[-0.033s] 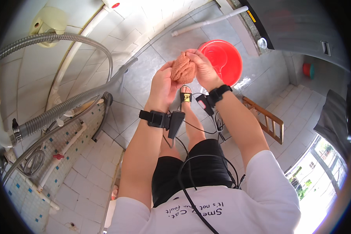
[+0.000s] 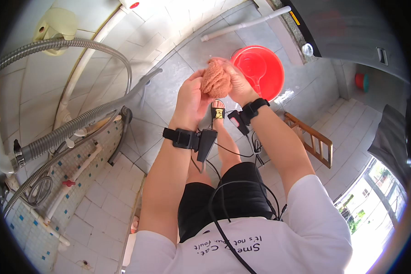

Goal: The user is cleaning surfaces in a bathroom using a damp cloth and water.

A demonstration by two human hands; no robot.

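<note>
A bunched orange-brown towel [image 2: 216,80] is held up between my two hands, in front of my body. My left hand [image 2: 193,97] grips its left side, with the thumb at the upper edge. On the other side, my right hand [image 2: 238,83] is closed round the towel; part of its fingers are hidden behind it and slightly blurred. Just beyond the right hand, a red bucket [image 2: 276,68] stands on the grey tiled floor, with a red dipper [image 2: 252,65] inside.
Grey corrugated hoses [image 2: 73,125] run along the wall at the left. A white pipe [image 2: 242,26] lies beyond the bucket. At the right are a wooden ladder-like frame [image 2: 313,137] and a dark appliance [image 2: 351,32]. Black cables [image 2: 214,194] hang from my wrist straps.
My right hand has shifted its hold, its fingers moving from the front of the towel to its far side. The towel's folds have turned slightly. My left hand stays in place.
</note>
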